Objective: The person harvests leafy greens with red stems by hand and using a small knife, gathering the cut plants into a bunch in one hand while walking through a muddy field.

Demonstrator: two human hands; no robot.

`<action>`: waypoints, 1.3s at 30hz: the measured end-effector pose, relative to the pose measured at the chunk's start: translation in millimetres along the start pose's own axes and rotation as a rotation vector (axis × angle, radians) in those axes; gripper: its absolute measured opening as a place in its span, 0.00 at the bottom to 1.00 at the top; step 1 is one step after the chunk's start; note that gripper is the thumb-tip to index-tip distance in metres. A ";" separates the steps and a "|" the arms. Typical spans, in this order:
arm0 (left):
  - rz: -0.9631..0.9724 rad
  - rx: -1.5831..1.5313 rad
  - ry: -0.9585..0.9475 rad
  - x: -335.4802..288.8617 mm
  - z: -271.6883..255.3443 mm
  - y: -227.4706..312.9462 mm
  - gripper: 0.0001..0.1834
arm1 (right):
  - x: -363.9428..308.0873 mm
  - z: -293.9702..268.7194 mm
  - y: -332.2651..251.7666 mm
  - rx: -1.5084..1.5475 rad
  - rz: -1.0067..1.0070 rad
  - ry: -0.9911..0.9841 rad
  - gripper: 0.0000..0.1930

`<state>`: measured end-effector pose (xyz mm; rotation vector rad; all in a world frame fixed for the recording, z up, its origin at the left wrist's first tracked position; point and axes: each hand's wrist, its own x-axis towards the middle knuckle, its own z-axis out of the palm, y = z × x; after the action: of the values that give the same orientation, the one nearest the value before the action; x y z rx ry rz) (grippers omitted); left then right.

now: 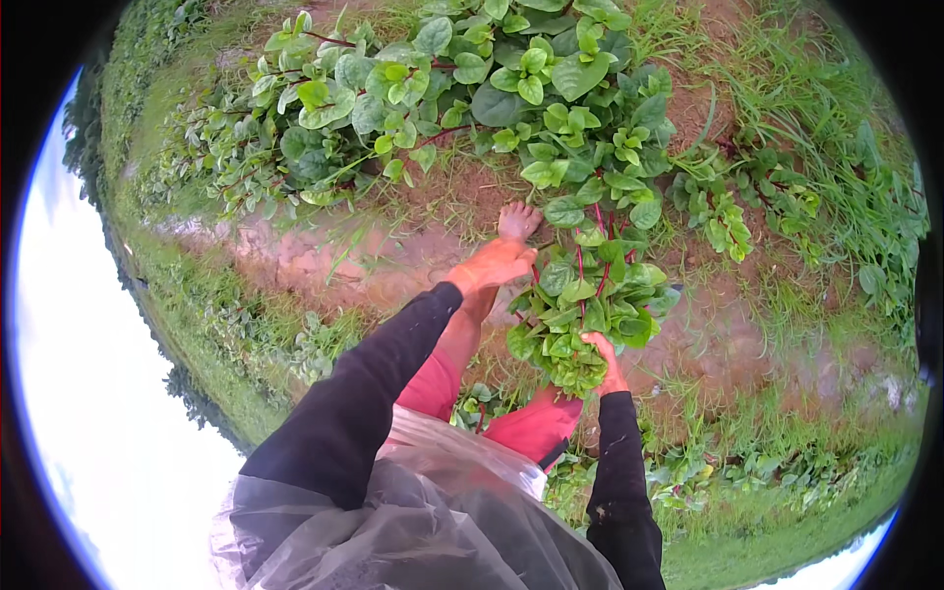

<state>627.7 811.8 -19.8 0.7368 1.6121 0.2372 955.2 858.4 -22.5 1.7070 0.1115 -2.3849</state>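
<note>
My right hand [607,364] is closed round a thick bunch of leafy greens [575,366], whose broad green leaves spread above the fingers. Red stems [603,280] run between this bunch and the large leafy plant [551,79] beyond it; whether they are still joined to it, I cannot tell. To the left, my left hand [495,265] reaches forward with its fingers pressed together at a short red stem beside the leaves. Part of its grip is hidden from view. Just past that hand, my bare foot [518,222] rests on the soil.
A wet, muddy furrow [305,261] crosses from left to right between planted rows. Tall grass [816,69] grows at the far right, near a smaller red-stemmed plant [728,216]. A clear plastic rain cover [423,521] hangs over my body, above red trousers [536,428].
</note>
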 end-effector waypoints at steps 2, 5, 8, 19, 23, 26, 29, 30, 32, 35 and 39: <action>0.266 -0.034 0.510 -63.5 -10.4 -81.7 0.25 | 3.7 31.5 4.2 0.088 0.165 -0.012 0.21; -0.531 -1.077 0.513 -119.5 -61.0 -116.3 0.23 | -12.1 86.4 -3.7 0.169 0.162 0.051 0.15; -0.401 -1.552 0.827 -106.3 -104.7 -141.0 0.24 | -2.7 87.4 -6.6 0.192 0.102 0.017 0.15; -0.057 -1.938 0.811 -36.4 -145.6 -138.7 0.09 | 28.4 182.2 -15.7 0.577 -0.155 -0.182 0.30; -0.142 -1.745 0.869 -61.6 -109.7 -93.4 0.09 | 45.0 209.0 -29.3 0.822 -0.305 -0.329 0.32; -0.151 -1.495 0.758 -87.2 -80.1 -72.2 0.10 | 61.1 234.7 -24.2 0.891 -0.277 -0.341 0.35; -0.059 -1.435 0.680 -102.3 -46.0 -42.7 0.12 | 73.6 246.2 -13.9 0.918 -0.260 -0.289 0.36; -0.057 -1.123 0.632 -105.0 -39.6 -33.6 0.12 | 78.3 245.9 -10.6 0.866 -0.258 -0.191 0.35; -0.038 -0.820 0.567 -108.0 -22.3 -19.4 0.12 | 83.5 239.0 -6.4 0.734 -0.357 -0.204 0.35; 0.017 -0.542 0.711 -123.4 -5.1 -21.5 0.14 | 75.0 246.4 5.3 0.803 -0.312 -0.083 0.35; -0.040 -0.490 0.495 -139.2 -1.9 -18.1 0.15 | 60.8 232.0 8.7 0.870 -0.300 -0.180 0.35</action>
<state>621.3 717.4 84.0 0.2729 1.9222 0.8025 723.1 800.6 -3.3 1.8429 -0.8790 -3.0565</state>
